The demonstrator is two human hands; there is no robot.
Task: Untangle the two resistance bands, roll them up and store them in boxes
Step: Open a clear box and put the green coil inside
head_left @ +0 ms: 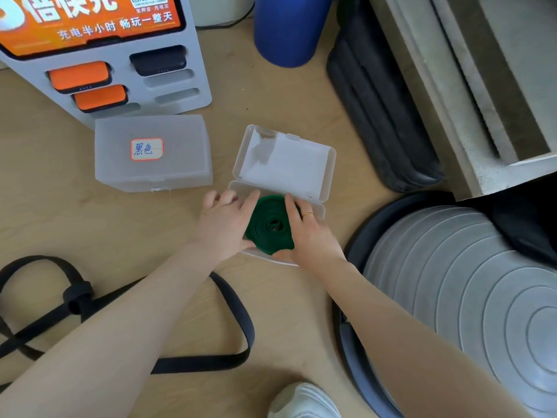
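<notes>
Green band (269, 227) rolled, held over open box (324, 211), probably partly inside. Left hand (224, 226) and right hand (313, 233) fingers curled round coil. Press flat, keep coil tight, then close lid (286, 164). Black band (232, 312) loose on floor (301, 101).

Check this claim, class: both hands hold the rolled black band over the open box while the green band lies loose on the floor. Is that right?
Not quite: the colours are swapped. In the head view, the left hand and right hand hold the rolled green band over the open box, while the black band lies loose on the floor.
</notes>
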